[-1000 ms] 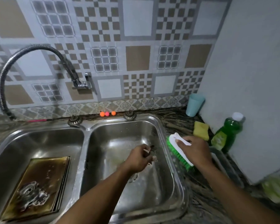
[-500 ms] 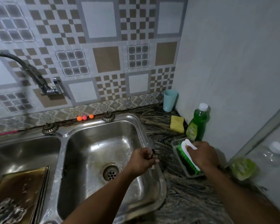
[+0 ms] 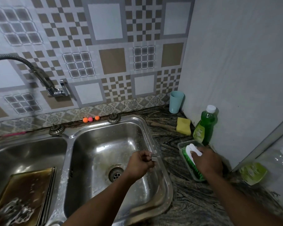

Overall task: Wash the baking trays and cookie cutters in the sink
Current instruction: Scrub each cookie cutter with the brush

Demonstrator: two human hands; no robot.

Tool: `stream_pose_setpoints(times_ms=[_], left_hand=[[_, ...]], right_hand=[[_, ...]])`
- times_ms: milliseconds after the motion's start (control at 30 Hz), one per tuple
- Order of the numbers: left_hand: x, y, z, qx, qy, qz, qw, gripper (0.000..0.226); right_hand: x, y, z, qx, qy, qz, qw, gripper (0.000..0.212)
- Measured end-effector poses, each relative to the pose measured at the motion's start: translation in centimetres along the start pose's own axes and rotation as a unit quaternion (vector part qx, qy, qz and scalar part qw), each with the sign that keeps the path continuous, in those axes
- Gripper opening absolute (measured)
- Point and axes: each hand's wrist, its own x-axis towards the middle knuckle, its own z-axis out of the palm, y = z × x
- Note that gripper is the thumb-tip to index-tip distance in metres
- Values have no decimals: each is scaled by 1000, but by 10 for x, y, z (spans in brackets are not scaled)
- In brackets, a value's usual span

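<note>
Scrubbing step — small metal cookie cutter (image 3: 153,158) pinched in left hand (image 3: 140,164) over right steel basin (image 3: 104,141), right hand (image 3: 208,163) curled round white-handled green brush (image 3: 190,150) in clear tray (image 3: 180,144) — next, likely, brush to cutter.

Right basin (image 3: 96,144): open from above; your left hand (image 3: 138,165), gripping a cookie cutter (image 3: 153,158), hangs by its right rim. Right of it, bare desk (image 3: 186,201), then your right hand (image 3: 207,162) on the brush (image 3: 189,159), plastic tray (image 3: 180,145), bottle (image 3: 206,126), sponge (image 3: 183,126), cup (image 3: 176,101) along the wall. Left of it, a baking tray (image 3: 31,190) blocks the other bowl (image 3: 23,152).
</note>
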Motion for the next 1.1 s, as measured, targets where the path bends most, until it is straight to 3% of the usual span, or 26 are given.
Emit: stream_pose_setpoints(times_ms=[133,300,367,467,600,767,867,1000,1100], left_hand=[[-1,9,-13,-6,12,3,1000,21],[-10,15,-34,-9,20,26,999,18],[-15,19,-46,-2,31,43,999,18],[-29,24,-70,34,49,65,996,25],[-52,8,-117,34,96,58,993,28],[-71,13,-153,37,101,84,991,37],[-81,1,-173,34,101,68,992,36],[-88,5,-198,9,103,64,993,33],[-93,-1,-216,-72,109,47,990,25]], right_hand=[[-7,-22,-16,83,21,-23,996,28],[-32,-87,-13,167,-14,-163,972,20],[-53,-118,-2,173,-52,-224,958,18],[-80,-140,16,127,-82,-302,941,30],[-87,-150,31,120,-53,-293,947,39],[-126,-195,72,128,-76,-369,917,42],[-126,-204,81,143,-47,-335,930,41],[-152,-228,95,166,-58,-353,919,23],[-150,-226,102,171,-52,-301,937,30]])
